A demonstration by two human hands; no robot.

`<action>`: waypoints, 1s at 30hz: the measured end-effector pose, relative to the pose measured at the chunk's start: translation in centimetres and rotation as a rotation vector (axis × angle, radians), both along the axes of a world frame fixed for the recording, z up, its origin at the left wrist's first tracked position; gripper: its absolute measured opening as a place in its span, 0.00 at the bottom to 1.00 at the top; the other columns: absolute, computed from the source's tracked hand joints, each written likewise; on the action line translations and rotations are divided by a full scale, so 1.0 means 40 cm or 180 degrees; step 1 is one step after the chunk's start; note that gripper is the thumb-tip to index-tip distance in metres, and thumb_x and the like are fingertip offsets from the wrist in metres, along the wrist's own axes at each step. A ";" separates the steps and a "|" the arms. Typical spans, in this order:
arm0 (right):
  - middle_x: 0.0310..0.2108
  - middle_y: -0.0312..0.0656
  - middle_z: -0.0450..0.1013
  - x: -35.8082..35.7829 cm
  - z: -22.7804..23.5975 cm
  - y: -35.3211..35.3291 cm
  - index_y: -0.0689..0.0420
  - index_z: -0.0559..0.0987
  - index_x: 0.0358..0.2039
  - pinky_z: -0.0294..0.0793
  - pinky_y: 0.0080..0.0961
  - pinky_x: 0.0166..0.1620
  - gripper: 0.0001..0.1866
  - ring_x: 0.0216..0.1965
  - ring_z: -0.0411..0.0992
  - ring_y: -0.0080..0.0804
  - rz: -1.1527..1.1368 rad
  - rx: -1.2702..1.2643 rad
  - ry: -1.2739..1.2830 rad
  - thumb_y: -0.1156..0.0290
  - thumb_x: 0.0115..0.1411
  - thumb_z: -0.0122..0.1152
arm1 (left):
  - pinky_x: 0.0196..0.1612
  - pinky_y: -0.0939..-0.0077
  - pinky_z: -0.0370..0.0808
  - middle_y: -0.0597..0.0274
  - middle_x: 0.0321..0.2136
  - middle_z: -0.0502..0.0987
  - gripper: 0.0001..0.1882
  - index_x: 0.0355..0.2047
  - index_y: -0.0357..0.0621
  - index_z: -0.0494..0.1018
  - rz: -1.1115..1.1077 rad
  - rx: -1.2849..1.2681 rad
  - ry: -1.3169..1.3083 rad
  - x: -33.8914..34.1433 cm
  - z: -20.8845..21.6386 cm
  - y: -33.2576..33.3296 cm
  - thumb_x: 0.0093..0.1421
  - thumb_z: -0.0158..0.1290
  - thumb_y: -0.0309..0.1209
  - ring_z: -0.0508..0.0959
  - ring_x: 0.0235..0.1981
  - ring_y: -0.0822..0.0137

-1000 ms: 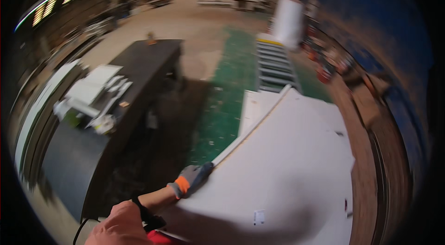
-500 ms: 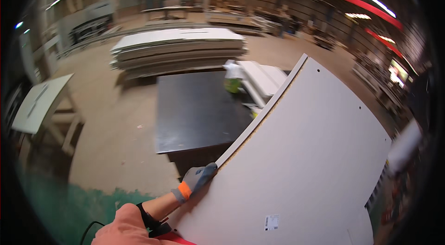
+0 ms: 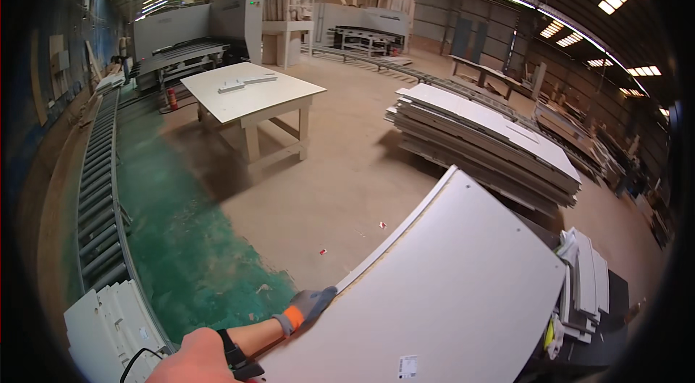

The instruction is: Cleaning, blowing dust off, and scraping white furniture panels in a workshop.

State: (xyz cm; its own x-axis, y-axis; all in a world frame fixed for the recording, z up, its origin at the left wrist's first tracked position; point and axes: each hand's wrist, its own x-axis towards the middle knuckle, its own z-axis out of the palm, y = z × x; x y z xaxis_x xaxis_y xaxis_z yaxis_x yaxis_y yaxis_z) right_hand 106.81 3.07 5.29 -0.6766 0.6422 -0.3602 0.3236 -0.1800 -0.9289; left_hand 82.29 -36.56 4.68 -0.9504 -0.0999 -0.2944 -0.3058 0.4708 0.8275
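A large white chipboard panel slants across the lower right in front of me, its raw brown edge showing along the left side. Small dark holes run near its far right edge, and a printed label is stuck low on its face. My left hand, in a grey glove with an orange cuff, is closed round the panel's left edge; the fingertips behind it are hidden. No part of my right hand shows.
Ahead to the right lies a stack of white boards. A white-topped wooden table carries narrow strips. A roller conveyor runs along the left, with white panels at its near end. More white strips lie at right.
My view has swung left, bringing the conveyor and the white-topped table in. The board stack and dark table have shifted right in the picture. The panel stays in my left hand's grip.
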 end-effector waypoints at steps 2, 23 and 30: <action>0.33 0.40 0.70 -0.041 0.002 0.009 0.63 0.72 0.43 0.71 0.28 0.36 0.15 0.32 0.67 0.30 0.0162 -0.0004 -0.0040 0.64 0.64 0.56 | 0.46 0.65 0.71 0.44 0.33 0.80 0.41 0.34 0.35 0.78 0.0371 0.0034 -0.0056 0.027 -0.013 -0.039 0.61 0.36 0.66 0.79 0.37 0.53; 0.28 0.38 0.72 -0.055 -0.006 0.199 0.60 0.76 0.31 0.70 0.24 0.33 0.15 0.29 0.69 0.28 -0.0804 -0.0260 -0.0141 0.59 0.62 0.59 | 0.38 0.69 0.72 0.62 0.35 0.78 0.26 0.39 0.41 0.77 0.0796 0.1208 -0.0081 -0.089 -0.215 0.074 0.63 0.48 0.53 0.73 0.34 0.69; 0.25 0.35 0.74 -0.186 -0.115 0.456 0.59 0.79 0.33 0.69 0.24 0.30 0.14 0.27 0.71 0.23 -0.0975 0.0376 0.0082 0.61 0.56 0.66 | 0.30 0.65 0.71 0.60 0.28 0.77 0.32 0.36 0.38 0.76 0.0374 0.1436 -0.0409 -0.351 -0.298 0.199 0.63 0.42 0.59 0.73 0.29 0.66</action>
